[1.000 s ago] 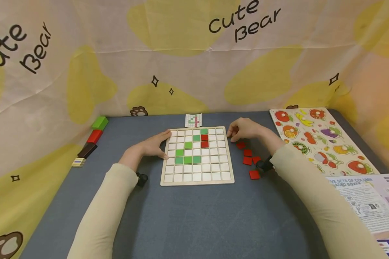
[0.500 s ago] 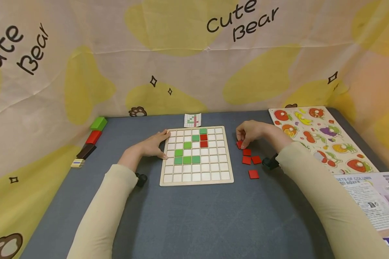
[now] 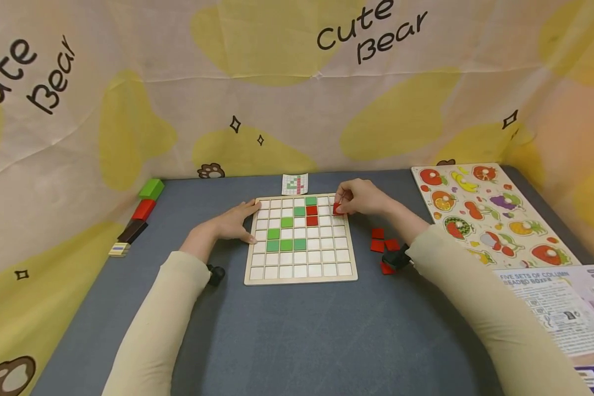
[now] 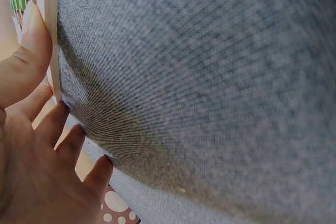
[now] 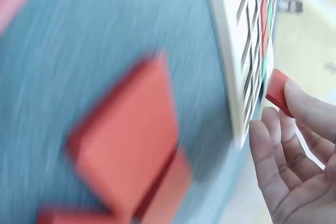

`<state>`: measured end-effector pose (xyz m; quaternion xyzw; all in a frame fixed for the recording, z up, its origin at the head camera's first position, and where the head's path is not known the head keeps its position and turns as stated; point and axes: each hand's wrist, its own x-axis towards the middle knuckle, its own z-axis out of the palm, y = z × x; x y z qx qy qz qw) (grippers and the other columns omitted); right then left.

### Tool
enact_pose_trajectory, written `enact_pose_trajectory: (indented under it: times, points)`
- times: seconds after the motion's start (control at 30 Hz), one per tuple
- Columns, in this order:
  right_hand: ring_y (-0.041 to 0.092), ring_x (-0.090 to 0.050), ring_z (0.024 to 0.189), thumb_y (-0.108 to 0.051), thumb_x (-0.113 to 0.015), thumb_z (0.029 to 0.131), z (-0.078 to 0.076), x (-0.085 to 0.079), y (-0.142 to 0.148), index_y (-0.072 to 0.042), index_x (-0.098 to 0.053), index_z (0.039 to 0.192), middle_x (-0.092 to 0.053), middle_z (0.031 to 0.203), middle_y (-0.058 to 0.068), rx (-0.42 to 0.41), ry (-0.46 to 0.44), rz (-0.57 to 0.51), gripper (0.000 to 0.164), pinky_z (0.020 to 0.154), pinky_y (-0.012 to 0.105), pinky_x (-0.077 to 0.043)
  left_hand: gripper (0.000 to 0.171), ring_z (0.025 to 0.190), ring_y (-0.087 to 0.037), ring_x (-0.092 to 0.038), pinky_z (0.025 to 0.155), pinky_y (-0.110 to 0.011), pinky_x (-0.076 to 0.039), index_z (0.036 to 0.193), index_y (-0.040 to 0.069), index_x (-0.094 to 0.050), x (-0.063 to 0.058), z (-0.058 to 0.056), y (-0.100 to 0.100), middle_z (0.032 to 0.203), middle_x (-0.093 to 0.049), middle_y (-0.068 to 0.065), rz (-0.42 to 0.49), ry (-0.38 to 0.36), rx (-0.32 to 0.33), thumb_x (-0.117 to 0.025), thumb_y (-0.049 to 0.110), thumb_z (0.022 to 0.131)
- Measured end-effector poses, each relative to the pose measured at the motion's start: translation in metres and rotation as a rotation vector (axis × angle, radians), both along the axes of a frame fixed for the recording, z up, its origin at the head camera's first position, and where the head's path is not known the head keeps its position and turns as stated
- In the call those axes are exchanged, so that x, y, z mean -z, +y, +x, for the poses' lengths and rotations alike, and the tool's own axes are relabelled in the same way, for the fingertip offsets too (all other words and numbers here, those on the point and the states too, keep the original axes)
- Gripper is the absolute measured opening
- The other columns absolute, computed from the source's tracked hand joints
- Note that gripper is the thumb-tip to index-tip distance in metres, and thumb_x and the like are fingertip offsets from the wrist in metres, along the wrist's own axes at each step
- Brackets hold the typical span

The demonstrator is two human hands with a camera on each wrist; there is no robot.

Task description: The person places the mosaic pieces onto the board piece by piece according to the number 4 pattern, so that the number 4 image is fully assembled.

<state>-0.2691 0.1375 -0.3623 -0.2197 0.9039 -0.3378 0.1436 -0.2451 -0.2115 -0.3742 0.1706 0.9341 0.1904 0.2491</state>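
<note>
A pale wooden grid board (image 3: 302,281) lies on the dark table. Green tiles (image 3: 287,222) and two red tiles (image 3: 312,220) sit in some of its white cells. At the board's left edge rests my left hand (image 3: 230,221), fingers and thumb spread along the rim; in the left wrist view its thumb (image 4: 34,51) lies on the rim. My right hand (image 3: 361,196) pinches a red square tile (image 5: 277,90) between thumb and fingertips over the board's upper right corner. Several loose red tiles (image 3: 378,246) lie right of the board, one partly hidden by the wrist camera.
A small pattern card (image 3: 295,184) lies behind the board. Along the left side are green (image 3: 151,188), red (image 3: 144,209) and dark blocks (image 3: 133,230). A fruit puzzle board (image 3: 495,214) and a printed box (image 3: 549,308) occupy the right side.
My right hand went right to the loose tiles, picked up a red tile, then moved left with it over the board's upper right. My left hand stayed at the board's edge.
</note>
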Motion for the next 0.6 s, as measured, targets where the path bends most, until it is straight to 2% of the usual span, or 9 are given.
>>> enact_pose_trajectory:
  times: [0.2, 0.3, 0.6]
  points:
    - [0.021, -0.062, 0.064, -0.012, -0.072, 0.088, 0.009, 0.005, -0.029, -0.008, -0.07, 0.096, -0.07, 0.078, 0.007, -0.034, -0.047, -0.025, 0.01, 0.061, 0.024, -0.046, 0.103, 0.155, -0.043, 0.003, 0.123, -0.064, -0.006, 0.161, 0.012, -0.01, 0.0, 0.0, 0.0, 0.169, 0.0, -0.016, 0.004, -0.008, -0.007, -0.078, 0.026, 0.084]
    - [0.019, -0.061, 0.064, -0.012, -0.073, 0.087, 0.012, 0.007, -0.039, -0.007, -0.071, 0.097, -0.07, 0.078, 0.006, -0.05, -0.055, -0.017, 0.011, 0.061, 0.024, -0.046, 0.104, 0.155, -0.042, 0.003, 0.123, -0.064, -0.006, 0.161, 0.014, -0.011, -0.001, 0.0, -0.002, 0.169, -0.001, -0.015, 0.022, -0.015, -0.009, -0.079, 0.03, 0.082]
    - [0.014, -0.064, 0.066, -0.01, -0.077, 0.083, 0.019, 0.012, -0.055, -0.009, -0.071, 0.084, -0.071, 0.074, 0.004, -0.132, 0.029, 0.011, 0.006, 0.07, 0.025, -0.049, 0.101, 0.156, -0.04, 0.004, 0.124, -0.063, -0.006, 0.161, 0.014, -0.01, 0.002, -0.002, -0.003, 0.169, 0.001, -0.013, 0.002, -0.014, -0.015, -0.076, 0.027, 0.085]
